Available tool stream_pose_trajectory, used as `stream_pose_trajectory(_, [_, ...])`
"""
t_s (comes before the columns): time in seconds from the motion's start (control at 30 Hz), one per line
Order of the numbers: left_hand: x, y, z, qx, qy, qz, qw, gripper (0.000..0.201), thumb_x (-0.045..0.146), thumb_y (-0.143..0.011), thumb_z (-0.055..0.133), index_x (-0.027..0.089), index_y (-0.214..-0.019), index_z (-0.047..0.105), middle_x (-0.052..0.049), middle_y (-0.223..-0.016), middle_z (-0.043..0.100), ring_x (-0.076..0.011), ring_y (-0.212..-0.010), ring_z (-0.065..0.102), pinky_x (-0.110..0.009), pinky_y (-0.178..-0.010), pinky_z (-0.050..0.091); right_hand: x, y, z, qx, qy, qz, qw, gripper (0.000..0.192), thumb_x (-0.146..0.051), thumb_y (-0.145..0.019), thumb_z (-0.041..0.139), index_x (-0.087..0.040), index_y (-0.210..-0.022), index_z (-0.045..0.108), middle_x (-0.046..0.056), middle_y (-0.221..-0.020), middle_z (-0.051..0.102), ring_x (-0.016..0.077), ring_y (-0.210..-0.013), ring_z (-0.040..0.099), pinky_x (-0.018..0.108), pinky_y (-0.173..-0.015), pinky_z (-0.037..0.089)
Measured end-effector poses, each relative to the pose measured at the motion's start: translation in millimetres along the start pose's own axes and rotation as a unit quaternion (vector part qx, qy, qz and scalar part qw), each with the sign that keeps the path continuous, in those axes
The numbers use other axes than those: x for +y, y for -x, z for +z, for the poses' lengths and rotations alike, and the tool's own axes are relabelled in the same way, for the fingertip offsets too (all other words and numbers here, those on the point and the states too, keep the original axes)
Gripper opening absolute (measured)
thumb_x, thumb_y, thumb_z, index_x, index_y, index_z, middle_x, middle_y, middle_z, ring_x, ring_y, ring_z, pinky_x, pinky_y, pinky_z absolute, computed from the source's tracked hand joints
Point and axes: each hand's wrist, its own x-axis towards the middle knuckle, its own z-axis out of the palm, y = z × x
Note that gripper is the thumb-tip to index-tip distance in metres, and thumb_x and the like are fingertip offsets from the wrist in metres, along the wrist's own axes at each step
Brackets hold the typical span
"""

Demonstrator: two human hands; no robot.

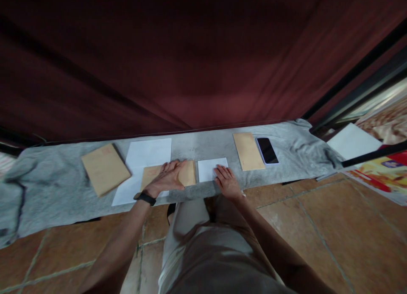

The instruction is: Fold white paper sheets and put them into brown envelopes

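Observation:
My left hand (168, 176) lies with fingers spread across a tan envelope (190, 174), pressing on its top. That envelope overlaps white sheets of paper (149, 152) on its left side. Just to its right, a small white folded-looking paper (206, 170) rests on the grey cloth (216, 145). My right hand (228, 183) is flat, its fingertips on the right edge of this white paper. Neither hand is closed round anything. What is under the left palm is hidden.
A stack of tan envelopes (104, 169) lies at the left. Another tan envelope (248, 152) and a phone (268, 150) lie at the right. A dark red curtain (203, 73) hangs behind the narrow cloth-covered surface. Tiled floor (286, 217) is below, with a colourful printed sheet (381, 177) at far right.

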Motion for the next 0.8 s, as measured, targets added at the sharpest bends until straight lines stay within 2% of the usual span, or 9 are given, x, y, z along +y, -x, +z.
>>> stream_pose_trajectory(0.2, [-1.4, -2.0, -1.1, -0.010, 0.011, -0.001, 1.000, 0.113, 0.045, -0.064, 0.080, 0.024, -0.161, 0.025, -0.012, -0.147, 0.046, -0.0332, -0.138, 0.042, -0.048, -0.121, 0.023, -5.8, -16.1, 0.8, -0.012, 0.002, -0.013, 1.000, 0.047, -0.030, -0.105, 0.042, -0.019, -0.151, 0.050, 0.010, -0.158, 0.048, 0.0250, -0.147, 0.042, 0.047, -0.125, 0.030])
stream_pose_trajectory(0.37, [-1.6, -1.0, -1.2, -0.019, 0.014, -0.001, 1.000, 0.111, 0.046, -0.066, 0.078, 0.024, -0.161, 0.025, -0.014, -0.152, 0.043, -0.0340, -0.143, 0.038, -0.049, -0.122, 0.022, -18.2, -30.3, 10.1, -0.018, 0.008, -0.007, 1.000, 0.047, -0.031, -0.106, 0.041, -0.021, -0.151, 0.050, 0.009, -0.161, 0.044, 0.0266, -0.149, 0.039, 0.050, -0.125, 0.028])
stream_pose_trajectory(0.63, [0.6, 0.3, -0.3, -0.030, 0.005, -0.016, 0.999, 0.107, 0.045, -0.070, 0.077, 0.026, -0.161, 0.025, -0.014, -0.164, 0.033, -0.0331, -0.152, 0.028, -0.055, -0.125, 0.013, -19.5, -29.2, 19.5, 0.014, 0.002, 0.005, 1.000, 0.050, -0.034, -0.104, 0.047, -0.024, -0.153, 0.047, 0.009, -0.160, 0.045, 0.0304, -0.149, 0.038, 0.056, -0.125, 0.023])
stream_pose_trajectory(0.8, [-4.1, -0.1, 3.9, -0.027, 0.001, -0.014, 1.000, 0.109, 0.053, -0.073, 0.077, 0.024, -0.163, 0.022, -0.017, -0.169, 0.023, -0.0336, -0.156, 0.021, -0.057, -0.126, 0.010, -23.9, -33.5, 17.5, -0.001, 0.004, 0.028, 1.000, 0.055, -0.042, -0.102, 0.052, -0.023, -0.153, 0.047, 0.010, -0.163, 0.040, 0.0353, -0.150, 0.035, 0.062, -0.124, 0.019])
